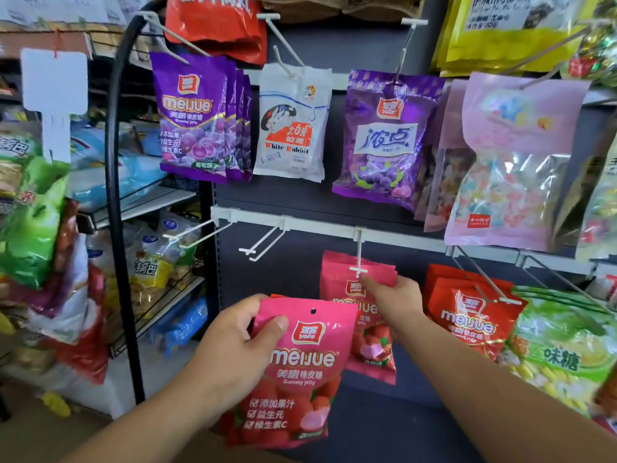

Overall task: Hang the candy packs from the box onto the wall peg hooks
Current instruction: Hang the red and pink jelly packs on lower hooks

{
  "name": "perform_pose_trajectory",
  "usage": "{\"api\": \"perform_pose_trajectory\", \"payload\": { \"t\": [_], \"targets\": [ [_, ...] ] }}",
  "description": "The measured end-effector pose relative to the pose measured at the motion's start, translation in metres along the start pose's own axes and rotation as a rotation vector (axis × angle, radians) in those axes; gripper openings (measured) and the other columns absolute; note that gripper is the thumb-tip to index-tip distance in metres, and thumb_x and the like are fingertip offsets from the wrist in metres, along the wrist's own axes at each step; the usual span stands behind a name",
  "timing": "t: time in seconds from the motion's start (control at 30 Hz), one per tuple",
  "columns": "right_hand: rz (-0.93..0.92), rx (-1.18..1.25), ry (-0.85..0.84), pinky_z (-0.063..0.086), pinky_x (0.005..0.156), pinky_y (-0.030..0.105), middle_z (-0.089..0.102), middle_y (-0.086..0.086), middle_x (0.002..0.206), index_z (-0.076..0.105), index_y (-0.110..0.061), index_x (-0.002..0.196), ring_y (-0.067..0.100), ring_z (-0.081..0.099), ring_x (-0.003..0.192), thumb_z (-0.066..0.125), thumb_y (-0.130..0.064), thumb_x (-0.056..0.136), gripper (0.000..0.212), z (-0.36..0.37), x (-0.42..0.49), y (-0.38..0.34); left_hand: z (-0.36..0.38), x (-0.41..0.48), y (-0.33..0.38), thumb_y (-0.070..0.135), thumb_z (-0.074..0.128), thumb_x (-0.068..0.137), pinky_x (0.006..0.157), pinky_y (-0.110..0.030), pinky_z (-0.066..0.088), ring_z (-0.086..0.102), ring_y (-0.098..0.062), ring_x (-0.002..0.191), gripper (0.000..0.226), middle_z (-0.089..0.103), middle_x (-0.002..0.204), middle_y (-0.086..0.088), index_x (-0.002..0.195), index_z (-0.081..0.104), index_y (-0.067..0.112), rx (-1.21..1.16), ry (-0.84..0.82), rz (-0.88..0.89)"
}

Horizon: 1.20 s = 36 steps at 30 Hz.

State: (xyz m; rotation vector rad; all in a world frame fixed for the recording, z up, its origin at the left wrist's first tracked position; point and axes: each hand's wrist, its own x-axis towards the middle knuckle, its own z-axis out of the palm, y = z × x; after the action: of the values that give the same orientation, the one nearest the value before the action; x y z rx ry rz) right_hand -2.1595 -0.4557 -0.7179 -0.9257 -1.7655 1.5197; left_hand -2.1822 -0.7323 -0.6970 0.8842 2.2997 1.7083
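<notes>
My left hand (233, 349) grips a pink Meijue gummy pack (300, 372) by its upper left edge, low in front of the dark wall panel. Its hang hole shows at the top. My right hand (392, 299) reaches to the tip of a white peg hook (359, 259) and holds the top of the pink packs (360, 312) hanging there. Two bare white peg hooks (263, 242) (197, 233) stick out from the same rail to the left. The box is out of view.
Purple, white and pale pink candy packs (290, 125) hang on the upper row. Red packs (467, 315) and green packs (561, 342) hang to the right. A black wire rack (115, 195) full of snack bags stands on the left.
</notes>
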Motion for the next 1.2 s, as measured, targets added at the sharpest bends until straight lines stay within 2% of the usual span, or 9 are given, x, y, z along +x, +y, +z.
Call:
{"api": "perform_pose_trajectory", "payload": {
  "t": [0.2, 0.27, 0.33, 0.43, 0.5, 0.6, 0.7, 0.93, 1.2],
  "targets": [
    [-0.316, -0.148, 0.213, 0.052, 0.089, 0.036, 0.062, 0.003, 0.117, 0.057, -0.021, 0.111, 0.02, 0.063, 0.1, 0.081, -0.033, 0.087, 0.036, -0.017, -0.026, 0.01, 0.003, -0.001, 0.006, 0.024, 0.061, 0.1, 0.08, -0.036, 0.061, 0.078, -0.015, 0.087, 0.015, 0.081, 0.096, 0.005, 0.109, 0.072, 0.027, -0.164, -0.058, -0.075],
    [-0.31, -0.013, 0.0, 0.054, 0.096, 0.038, 0.069, 0.004, 0.118, 0.065, -0.02, 0.112, 0.027, 0.068, 0.112, 0.069, -0.036, 0.097, 0.022, -0.023, -0.056, 0.016, 0.006, 0.0, 0.01, 0.02, 0.06, 0.1, 0.082, -0.037, 0.061, 0.078, -0.017, 0.09, 0.017, 0.081, 0.098, 0.003, 0.11, 0.073, 0.026, -0.207, -0.082, -0.092],
    [-0.043, 0.238, -0.384, 0.054, 0.101, 0.044, 0.077, 0.006, 0.119, 0.071, -0.021, 0.121, 0.031, 0.072, 0.116, 0.048, -0.048, 0.106, 0.038, -0.031, -0.083, 0.015, 0.013, 0.003, 0.013, 0.018, 0.06, 0.1, 0.086, -0.041, 0.061, 0.078, -0.019, 0.091, 0.018, 0.081, 0.098, -0.001, 0.109, 0.074, 0.025, -0.239, -0.076, -0.1],
    [0.105, 0.349, -0.576, 0.046, 0.109, 0.049, 0.075, 0.007, 0.127, 0.068, -0.024, 0.133, 0.027, 0.07, 0.121, 0.027, -0.063, 0.105, 0.063, -0.047, -0.101, 0.014, 0.025, 0.007, 0.014, 0.017, 0.059, 0.101, 0.086, -0.045, 0.062, 0.078, -0.022, 0.088, 0.019, 0.081, 0.094, -0.003, 0.104, 0.076, 0.024, -0.288, 0.003, -0.12],
    [0.083, 0.346, -0.585, 0.046, 0.11, 0.051, 0.074, 0.01, 0.129, 0.067, -0.019, 0.134, 0.031, 0.069, 0.123, 0.041, -0.063, 0.103, 0.059, -0.054, -0.103, 0.017, 0.033, 0.007, 0.015, 0.018, 0.057, 0.102, 0.084, -0.045, 0.062, 0.079, -0.021, 0.085, 0.02, 0.081, 0.092, -0.002, 0.103, 0.076, 0.024, -0.282, 0.02, -0.117],
    [0.07, 0.338, -0.537, 0.056, 0.098, 0.049, 0.078, 0.015, 0.119, 0.067, -0.007, 0.128, 0.033, 0.075, 0.108, 0.075, -0.035, 0.09, 0.048, -0.053, -0.107, 0.021, 0.042, 0.005, 0.014, 0.017, 0.056, 0.103, 0.082, -0.045, 0.063, 0.079, -0.021, 0.084, 0.022, 0.082, 0.091, -0.002, 0.103, 0.077, 0.025, -0.282, -0.001, -0.113],
    [0.127, 0.422, -0.498, 0.062, 0.08, 0.042, 0.078, 0.021, 0.114, 0.072, -0.002, 0.118, 0.035, 0.077, 0.098, 0.075, -0.023, 0.087, 0.037, -0.053, -0.105, 0.018, 0.04, 0.005, 0.012, 0.017, 0.055, 0.103, 0.081, -0.042, 0.063, 0.079, -0.019, 0.085, 0.024, 0.082, 0.092, 0.0, 0.105, 0.077, 0.027, -0.261, 0.027, -0.095],
    [0.133, 0.398, -0.289, 0.064, 0.082, 0.051, 0.08, 0.02, 0.104, 0.073, -0.003, 0.114, 0.038, 0.079, 0.092, 0.077, -0.02, 0.091, 0.029, -0.055, -0.082, 0.003, 0.004, 0.014, -0.006, 0.018, 0.059, 0.101, 0.078, -0.047, 0.064, 0.079, -0.024, 0.077, 0.016, 0.081, 0.084, -0.002, 0.099, 0.074, 0.022, -0.131, 0.158, -0.165],
    [0.099, 0.302, -0.273, 0.063, 0.068, 0.041, 0.082, 0.013, 0.095, 0.071, -0.009, 0.11, 0.032, 0.081, 0.083, 0.074, -0.022, 0.094, 0.02, -0.039, -0.068, -0.008, 0.007, 0.023, -0.005, 0.02, 0.064, 0.095, 0.051, -0.021, 0.056, 0.076, -0.012, 0.063, 0.01, 0.079, 0.076, 0.001, 0.091, 0.073, 0.02, -0.032, 0.136, -0.107]
  ]
}}
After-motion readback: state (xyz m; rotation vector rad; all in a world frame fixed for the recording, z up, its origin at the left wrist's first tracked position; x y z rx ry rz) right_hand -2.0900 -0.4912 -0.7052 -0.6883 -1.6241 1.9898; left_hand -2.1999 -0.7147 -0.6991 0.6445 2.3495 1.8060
